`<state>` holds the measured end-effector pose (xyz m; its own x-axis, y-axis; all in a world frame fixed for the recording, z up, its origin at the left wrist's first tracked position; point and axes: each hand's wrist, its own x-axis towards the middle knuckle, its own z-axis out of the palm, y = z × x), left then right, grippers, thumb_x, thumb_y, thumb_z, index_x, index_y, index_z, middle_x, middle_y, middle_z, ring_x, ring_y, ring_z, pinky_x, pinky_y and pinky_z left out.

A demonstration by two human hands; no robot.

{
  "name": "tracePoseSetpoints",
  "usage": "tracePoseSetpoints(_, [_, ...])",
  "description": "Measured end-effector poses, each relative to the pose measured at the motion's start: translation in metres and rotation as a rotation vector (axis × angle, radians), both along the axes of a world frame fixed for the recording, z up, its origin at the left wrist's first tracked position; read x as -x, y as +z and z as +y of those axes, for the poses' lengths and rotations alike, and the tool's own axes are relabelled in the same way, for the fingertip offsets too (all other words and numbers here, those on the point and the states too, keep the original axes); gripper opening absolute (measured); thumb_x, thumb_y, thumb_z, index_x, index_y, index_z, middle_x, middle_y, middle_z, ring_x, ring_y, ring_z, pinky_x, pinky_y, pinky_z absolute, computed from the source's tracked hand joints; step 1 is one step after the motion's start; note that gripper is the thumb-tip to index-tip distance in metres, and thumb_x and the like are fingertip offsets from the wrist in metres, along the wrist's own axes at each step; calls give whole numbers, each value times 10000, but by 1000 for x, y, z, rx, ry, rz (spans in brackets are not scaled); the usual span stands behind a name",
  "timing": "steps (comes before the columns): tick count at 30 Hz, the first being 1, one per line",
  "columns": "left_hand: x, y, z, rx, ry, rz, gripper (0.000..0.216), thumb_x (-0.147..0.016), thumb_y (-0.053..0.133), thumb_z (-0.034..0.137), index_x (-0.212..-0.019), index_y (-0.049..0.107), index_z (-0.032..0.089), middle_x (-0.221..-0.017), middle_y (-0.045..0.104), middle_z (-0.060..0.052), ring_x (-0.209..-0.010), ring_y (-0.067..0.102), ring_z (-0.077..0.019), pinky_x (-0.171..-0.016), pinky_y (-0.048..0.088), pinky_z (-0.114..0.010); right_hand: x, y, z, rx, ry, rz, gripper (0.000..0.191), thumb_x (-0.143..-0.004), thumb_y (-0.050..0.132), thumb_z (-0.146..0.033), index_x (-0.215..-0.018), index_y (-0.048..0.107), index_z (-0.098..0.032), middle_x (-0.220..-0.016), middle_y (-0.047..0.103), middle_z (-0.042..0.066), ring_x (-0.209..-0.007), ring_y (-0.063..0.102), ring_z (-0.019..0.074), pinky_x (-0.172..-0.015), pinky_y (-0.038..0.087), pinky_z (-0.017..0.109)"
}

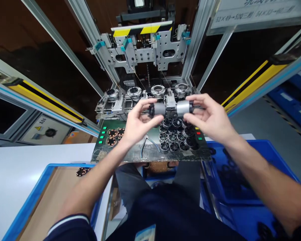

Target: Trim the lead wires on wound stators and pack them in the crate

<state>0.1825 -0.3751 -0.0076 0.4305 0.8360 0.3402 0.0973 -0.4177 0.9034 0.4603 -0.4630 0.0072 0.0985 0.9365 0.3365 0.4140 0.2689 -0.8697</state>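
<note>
My left hand (pixel 142 118) pinches a grey cylindrical motor stator core (pixel 158 109) with a black end piece, thumb below and fingers above. A second, shinier stator core (pixel 183 108) lies sideways between the thumb and fingers of my right hand (pixel 208 115). The two cores face each other with a small gap, just in front of the machine's row of ring holders (pixel 158 90). Black slotted parts sit in the two left holders, while the two right ones show open rings. Below my hands, more stator cores (pixel 172 136) stand in rows on the green bench plate (pixel 130 154).
Copper-wound stators (pixel 112 134) and pliers (pixel 149 140) lie on the plate. Green buttons (pixel 101 137) line its left side. A blue-rimmed tray (pixel 48 180) stands left, blue bins (pixel 256 147) right. Yellow-black guard bars (pixel 52 100) flank the machine.
</note>
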Motion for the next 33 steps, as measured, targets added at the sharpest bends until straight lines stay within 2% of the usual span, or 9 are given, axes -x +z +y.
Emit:
tracePoseSetpoints(3, [-22,24,74,-297,110,425,708,-941,919,552,-1552,638,330,-1522,756,-79,-1073,828,-261,-1037,682,-440,-30,21,72,-25,-129,-510,594,-967,818,-485,-1512,713,-275,-1437,776,154,-1063,805,359,-1017,679,601])
tracePoseSetpoints(5, [-44,35,126,-432,153,711,650,-937,925,495,-1502,684,282,-1403,816,-76,-1192,801,-317,-1172,609,-490,-50,30,124,10,-170,-840,562,-994,764,-466,-1513,723,-254,-1418,797,162,-1209,759,430,-1083,619,653])
tracePoseSetpoints(8, [-76,35,189,-428,213,908,668,-890,958,473,-1480,712,279,-1400,827,-87,-1350,737,-373,-1215,564,-503,-75,30,189,153,-204,-1108,597,-989,775,-411,-1553,713,-227,-1410,801,175,-1265,730,432,-1089,600,608])
tracePoseSetpoints(10, [-90,26,215,-375,225,953,691,-866,967,473,-1487,718,301,-1457,810,-78,-1387,717,-365,-1203,564,-480,-88,24,215,220,-204,-1162,617,-960,815,-357,-1547,728,-188,-1381,810,191,-1236,744,427,-1079,601,589])
tracePoseSetpoints(16, [-93,-1,240,-316,188,998,707,-806,1002,511,-1448,762,337,-1431,834,-49,-1337,759,-338,-1124,604,-444,-117,10,241,245,-97,-1173,608,-897,929,-355,-1486,803,-270,-1302,855,109,-1213,779,382,-1065,613,524])
tracePoseSetpoints(22, [-96,12,260,-361,74,1075,739,-750,1041,468,-1443,802,378,-1459,833,-27,-1394,750,-353,-1175,598,-468,-116,7,259,220,32,-1195,581,-793,1012,-295,-1351,870,-374,-1251,876,34,-1218,784,366,-1104,590,539])
tracePoseSetpoints(25, [-105,20,268,-365,41,1126,758,-676,1082,448,-1392,841,388,-1412,850,-27,-1361,768,-384,-1189,602,-493,-112,6,269,225,73,-1201,590,-740,1041,-292,-1305,887,-366,-1254,874,44,-1205,784,376,-1103,592,570])
tracePoseSetpoints(30, [-115,24,271,-354,48,1172,777,-601,1125,426,-1334,883,338,-1337,870,-57,-1315,795,-411,-1194,618,-491,-119,10,290,279,141,-1191,513,-725,1068,-475,-1191,920,-322,-1207,872,67,-1148,799,368,-1053,626,556])
tracePoseSetpoints(33, [-118,26,276,-337,29,1210,802,-586,1136,413,-1341,881,316,-1342,871,-65,-1297,804,-395,-1166,644,-473,-127,13,303,332,179,-1170,497,-726,1079,-477,-1173,925,-326,-1190,875,48,-1089,810,337,-996,639,510])
